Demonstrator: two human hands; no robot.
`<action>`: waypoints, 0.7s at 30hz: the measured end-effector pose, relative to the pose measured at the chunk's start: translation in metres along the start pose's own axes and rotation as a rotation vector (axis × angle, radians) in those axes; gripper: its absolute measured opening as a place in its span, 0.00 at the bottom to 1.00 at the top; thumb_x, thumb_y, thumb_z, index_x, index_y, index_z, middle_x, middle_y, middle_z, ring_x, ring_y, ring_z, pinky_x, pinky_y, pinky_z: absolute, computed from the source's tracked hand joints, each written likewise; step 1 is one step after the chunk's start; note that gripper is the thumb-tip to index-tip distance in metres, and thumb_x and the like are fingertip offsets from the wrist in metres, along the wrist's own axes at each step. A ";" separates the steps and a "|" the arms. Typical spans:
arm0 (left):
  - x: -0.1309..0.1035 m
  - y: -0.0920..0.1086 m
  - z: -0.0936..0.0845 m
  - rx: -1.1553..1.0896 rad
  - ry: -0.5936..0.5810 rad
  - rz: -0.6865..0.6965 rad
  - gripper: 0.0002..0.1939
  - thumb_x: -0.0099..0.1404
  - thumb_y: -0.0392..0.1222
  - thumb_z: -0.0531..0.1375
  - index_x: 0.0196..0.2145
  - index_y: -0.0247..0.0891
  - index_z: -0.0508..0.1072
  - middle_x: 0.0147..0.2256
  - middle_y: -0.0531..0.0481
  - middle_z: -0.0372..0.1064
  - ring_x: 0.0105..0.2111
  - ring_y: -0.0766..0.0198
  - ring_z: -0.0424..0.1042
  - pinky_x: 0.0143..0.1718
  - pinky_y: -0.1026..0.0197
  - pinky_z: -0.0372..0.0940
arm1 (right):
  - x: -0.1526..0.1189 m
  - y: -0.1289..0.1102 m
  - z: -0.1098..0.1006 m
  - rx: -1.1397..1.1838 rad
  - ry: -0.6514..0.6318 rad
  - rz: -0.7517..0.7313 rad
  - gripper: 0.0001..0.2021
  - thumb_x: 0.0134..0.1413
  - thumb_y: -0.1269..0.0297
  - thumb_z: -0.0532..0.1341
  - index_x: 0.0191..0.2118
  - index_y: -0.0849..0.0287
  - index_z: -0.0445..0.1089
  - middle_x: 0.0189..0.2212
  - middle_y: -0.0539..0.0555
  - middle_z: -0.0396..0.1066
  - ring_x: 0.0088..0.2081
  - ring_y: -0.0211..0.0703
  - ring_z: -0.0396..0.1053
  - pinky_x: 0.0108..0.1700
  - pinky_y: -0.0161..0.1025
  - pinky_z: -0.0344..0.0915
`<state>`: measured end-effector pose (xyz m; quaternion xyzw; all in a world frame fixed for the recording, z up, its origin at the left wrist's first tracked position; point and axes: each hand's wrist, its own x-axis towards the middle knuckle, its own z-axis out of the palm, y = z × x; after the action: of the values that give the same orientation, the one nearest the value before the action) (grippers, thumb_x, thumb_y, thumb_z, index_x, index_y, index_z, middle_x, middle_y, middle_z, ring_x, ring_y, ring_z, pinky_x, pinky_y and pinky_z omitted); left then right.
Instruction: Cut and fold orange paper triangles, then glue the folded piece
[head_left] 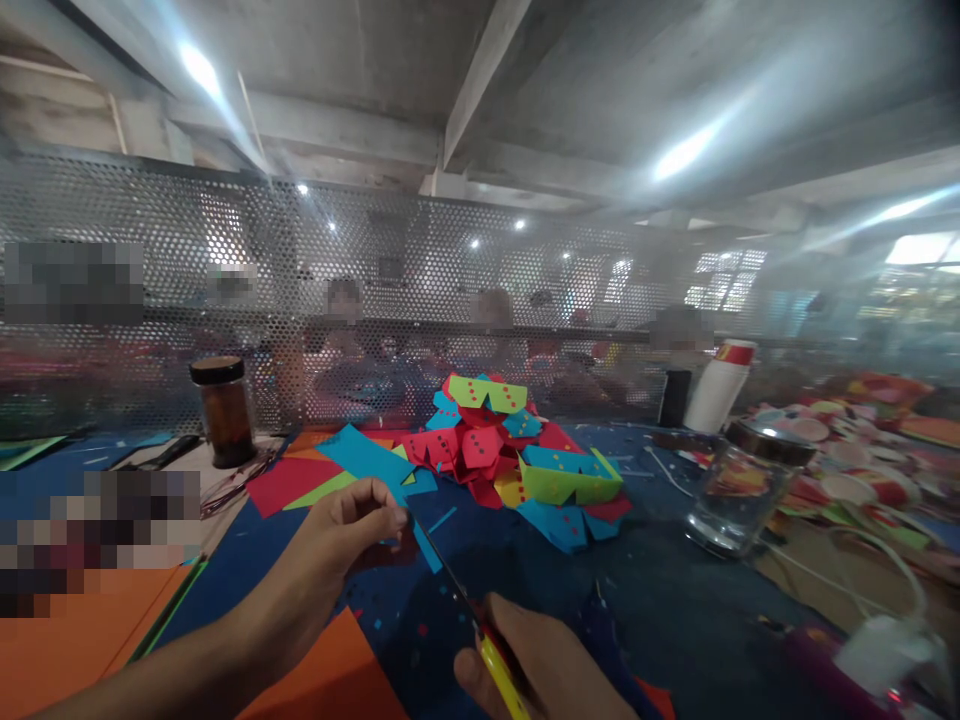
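Note:
My right hand [551, 655] holds yellow-handled scissors [501, 675], their dark blades pointing up and left toward my other hand. The fingers of my left hand [360, 520] are pinched at a small blue paper piece [426, 540] near the blade tips; how much of it lies between the fingers is hidden. Behind the hands is a pile of folded, dotted paper shapes in red, blue, green and yellow [480, 450]. Flat blue paper [367, 458] and red paper [289, 482] lie left of that pile.
Orange sheets [334, 675] lie at the front left. A brown jar [229, 415] stands at the back left. At the right are a clear glass jar [739, 500], stacked cups [720, 385], a white cable and many coloured paper pieces. A perforated metal screen [420, 250] spans the back, people behind it.

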<state>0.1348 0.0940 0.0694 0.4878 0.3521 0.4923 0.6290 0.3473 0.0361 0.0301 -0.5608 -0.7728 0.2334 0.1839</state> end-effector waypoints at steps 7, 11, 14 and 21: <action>-0.001 0.001 0.001 0.002 -0.012 -0.001 0.16 0.49 0.48 0.71 0.23 0.38 0.70 0.23 0.54 0.68 0.26 0.65 0.69 0.32 0.62 0.68 | 0.000 -0.003 -0.001 -0.007 -0.019 -0.014 0.12 0.58 0.55 0.55 0.28 0.56 0.58 0.24 0.51 0.66 0.24 0.38 0.60 0.24 0.35 0.52; -0.001 -0.001 0.001 -0.013 0.000 0.006 0.16 0.49 0.48 0.71 0.23 0.38 0.70 0.23 0.54 0.68 0.26 0.65 0.68 0.32 0.61 0.68 | 0.004 0.004 0.005 -0.023 0.011 -0.026 0.12 0.55 0.54 0.58 0.29 0.56 0.59 0.22 0.50 0.67 0.23 0.39 0.63 0.24 0.36 0.53; -0.001 0.000 0.001 -0.018 -0.003 0.004 0.16 0.48 0.48 0.72 0.23 0.37 0.69 0.23 0.55 0.67 0.25 0.66 0.67 0.32 0.62 0.67 | 0.003 0.002 0.004 -0.037 0.002 -0.026 0.13 0.56 0.53 0.56 0.28 0.56 0.59 0.22 0.51 0.66 0.23 0.38 0.61 0.23 0.35 0.52; -0.004 0.003 0.004 -0.034 -0.004 0.006 0.15 0.50 0.46 0.71 0.23 0.37 0.70 0.24 0.55 0.67 0.26 0.66 0.68 0.33 0.61 0.67 | -0.002 -0.014 -0.009 -0.019 -0.040 0.021 0.11 0.56 0.56 0.54 0.27 0.56 0.57 0.23 0.51 0.64 0.24 0.37 0.55 0.24 0.33 0.51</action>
<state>0.1366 0.0896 0.0729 0.4791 0.3411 0.4994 0.6362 0.3421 0.0316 0.0457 -0.5659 -0.7726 0.2392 0.1605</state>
